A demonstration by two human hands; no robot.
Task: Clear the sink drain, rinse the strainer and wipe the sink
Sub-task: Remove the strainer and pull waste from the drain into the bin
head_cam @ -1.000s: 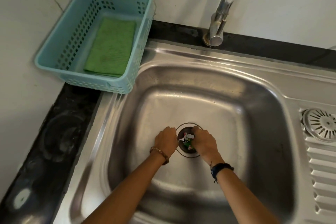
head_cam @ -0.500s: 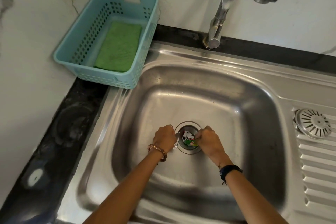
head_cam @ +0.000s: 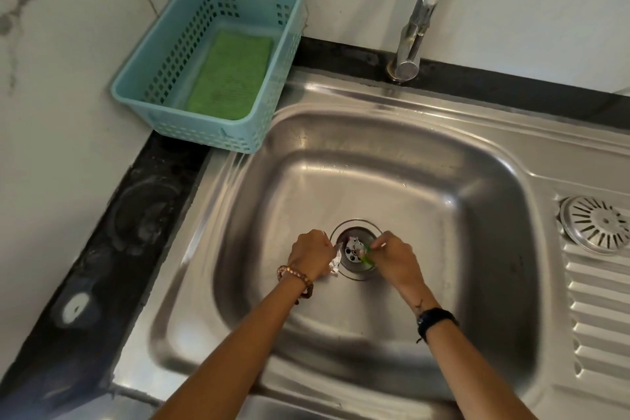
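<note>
Both hands are down in the steel sink (head_cam: 443, 201), one on each side of the round drain (head_cam: 354, 254). My left hand (head_cam: 310, 254) is closed on a crumpled silvery-white scrap (head_cam: 335, 262) at the drain's left rim. My right hand (head_cam: 393, 257) pinches a green scrap (head_cam: 367, 257) at the drain's right side. Small white bits still lie in the drain over its perforated bottom. The round slotted strainer (head_cam: 598, 228) lies on the ribbed drainboard at the right.
A light blue perforated basket (head_cam: 160, 92) stands on the black counter at the back left with a green cloth (head_cam: 230, 75) inside. The chrome faucet (head_cam: 416, 31) rises behind the sink, its spout overhead. White marble wall runs along the left and the back.
My left hand has pulled the silvery scrap out to the drain's left rim. My right hand has shifted the green scrap to the right. The camera has moved left and back.
</note>
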